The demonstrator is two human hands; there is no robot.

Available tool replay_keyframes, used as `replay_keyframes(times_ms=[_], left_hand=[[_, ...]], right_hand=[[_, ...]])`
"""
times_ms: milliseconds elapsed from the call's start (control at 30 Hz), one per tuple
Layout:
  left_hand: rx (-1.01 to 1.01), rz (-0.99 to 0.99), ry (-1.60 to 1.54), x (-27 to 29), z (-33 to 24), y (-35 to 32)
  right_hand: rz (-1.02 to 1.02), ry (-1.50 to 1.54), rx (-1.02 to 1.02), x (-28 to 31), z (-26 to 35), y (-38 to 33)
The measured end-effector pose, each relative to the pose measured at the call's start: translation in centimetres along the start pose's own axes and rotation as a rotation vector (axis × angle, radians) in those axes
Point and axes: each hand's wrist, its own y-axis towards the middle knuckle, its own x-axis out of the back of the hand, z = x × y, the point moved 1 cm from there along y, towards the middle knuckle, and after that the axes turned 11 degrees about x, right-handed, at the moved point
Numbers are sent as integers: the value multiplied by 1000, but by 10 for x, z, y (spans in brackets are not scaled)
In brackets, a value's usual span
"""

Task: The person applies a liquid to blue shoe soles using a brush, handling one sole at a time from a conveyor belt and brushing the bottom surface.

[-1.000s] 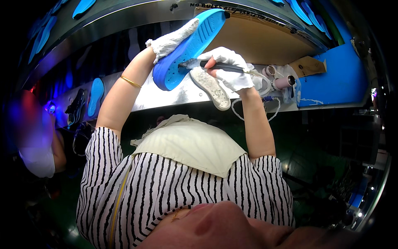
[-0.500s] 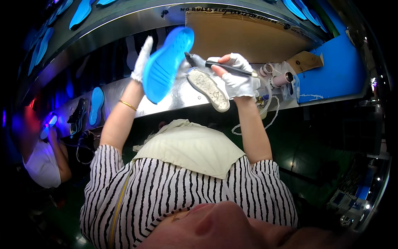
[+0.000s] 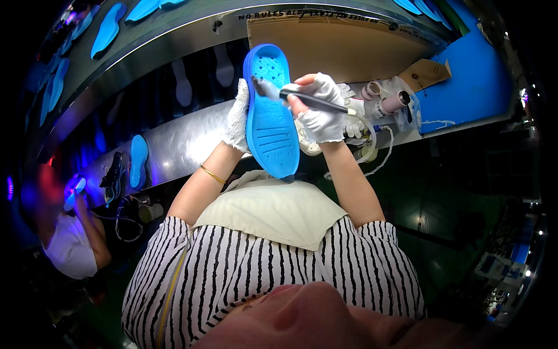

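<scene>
Two gloved hands work over the bench (image 3: 192, 145). Left hand (image 3: 237, 118) grips a blue sole (image 3: 270, 119) by its edge, holding it upright above the lap. Right hand (image 3: 321, 109) is closed around a brush (image 3: 302, 99), whose bristles touch the sole's upper part. Tape rolls (image 3: 386, 99) lie just beyond the right hand.

- Blue shoe sole (image 3: 270, 113): long, moulded, held upright above the tabletop, its inner face turned to the camera; round holes dot the upper end, curved grooves cross the lower half.
- Brush (image 3: 302, 98): dark slender handle lying nearly level, its grey bristle tip touching the sole's upper part.
</scene>
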Motion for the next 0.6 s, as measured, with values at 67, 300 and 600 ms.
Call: replay_keyframes(times_ms=[67, 300, 600], left_hand=[[-54, -77, 67, -4, -3, 2], [-159, 2, 90, -4, -11, 9], [-190, 18, 58, -7, -30, 8]], right_hand=[[17, -31, 37, 4, -7, 3], [160, -20, 46, -6, 3, -14], [303, -115, 58, -14, 7, -24]])
